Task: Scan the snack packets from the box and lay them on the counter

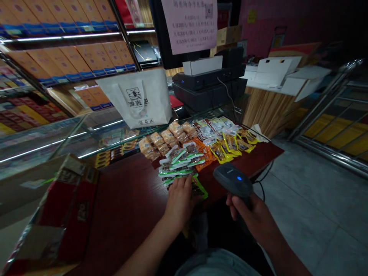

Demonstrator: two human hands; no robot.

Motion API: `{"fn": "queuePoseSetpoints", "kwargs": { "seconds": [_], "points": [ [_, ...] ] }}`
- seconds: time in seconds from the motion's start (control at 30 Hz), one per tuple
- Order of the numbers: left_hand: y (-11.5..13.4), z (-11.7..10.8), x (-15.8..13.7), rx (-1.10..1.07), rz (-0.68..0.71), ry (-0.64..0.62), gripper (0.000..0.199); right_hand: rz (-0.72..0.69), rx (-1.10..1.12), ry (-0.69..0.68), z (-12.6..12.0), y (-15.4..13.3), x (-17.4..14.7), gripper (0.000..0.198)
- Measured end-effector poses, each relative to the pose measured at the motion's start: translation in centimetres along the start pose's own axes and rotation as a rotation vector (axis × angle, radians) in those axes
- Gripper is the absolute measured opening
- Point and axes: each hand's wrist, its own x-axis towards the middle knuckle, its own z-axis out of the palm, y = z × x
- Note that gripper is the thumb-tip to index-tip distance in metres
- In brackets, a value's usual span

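My left hand [180, 197] reaches over the near end of a pile of green-and-white snack packets [182, 161]. Its fingers curl onto a green-edged snack packet [200, 188], with the thumb at the packet's near side. My right hand [250, 212] is wrapped round the handle of a dark barcode scanner [232, 179], held up off the table with a blue light on top. Behind the pile lie orange packets [205, 155], yellow packets [227, 147], clear-and-white packets [212, 128] and bagged tan snacks [166, 140].
A white paper bag [115, 96] stands on the glass counter [71, 134]. Beyond the dark red table [123, 214] is a register [209, 84] with a pink notice [191, 23]. An open carton [71, 214] sits at left. Metal railing [324, 103] runs along the right.
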Motion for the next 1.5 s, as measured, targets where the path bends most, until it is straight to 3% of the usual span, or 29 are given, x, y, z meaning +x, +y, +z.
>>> {"fn": "queuePoseSetpoints", "kwargs": {
  "seconds": [0.07, 0.13, 0.27, 0.33, 0.5, 0.73, 0.97, 1.5],
  "points": [
    [-0.4, -0.1, 0.0, -0.046, -0.031, 0.018, 0.078, -0.006, 0.011, -0.001, 0.0, 0.1, 0.1, 0.038],
    [-0.8, -0.2, -0.2, -0.109, -0.07, 0.041, 0.075, -0.005, 0.021, -0.007, 0.1, 0.2, 0.2, 0.038],
    [-2.4, 0.1, -0.6, -0.305, -0.16, 0.075, 0.034, -0.007, 0.035, -0.033, 0.5, 0.3, 0.2, 0.038],
    [-3.5, 0.4, -0.9, -0.438, -0.218, 0.1, 0.022, -0.007, 0.032, -0.04, 0.6, 0.2, 0.3, 0.037],
    [-5.8, 0.6, -1.9, -0.85, -0.342, 0.168, 0.03, 0.016, 0.007, -0.063, 1.2, 0.1, 0.4, 0.037],
    [-6.5, -2.1, -3.6, -1.169, -0.522, 0.354, 0.04, 0.025, -0.013, -0.137, 2.5, -0.3, 0.1, 0.037],
    [-7.2, -3.6, -4.3, -1.135, -0.455, 0.522, 0.025, 0.09, 0.069, -0.297, 5.5, -0.8, -0.9, 0.038],
    [-7.7, -3.9, -4.9, -1.107, -0.461, 0.561, 0.023, 0.05, -0.014, -0.272, 7.7, -1.1, -0.8, 0.046]
  ]
}}
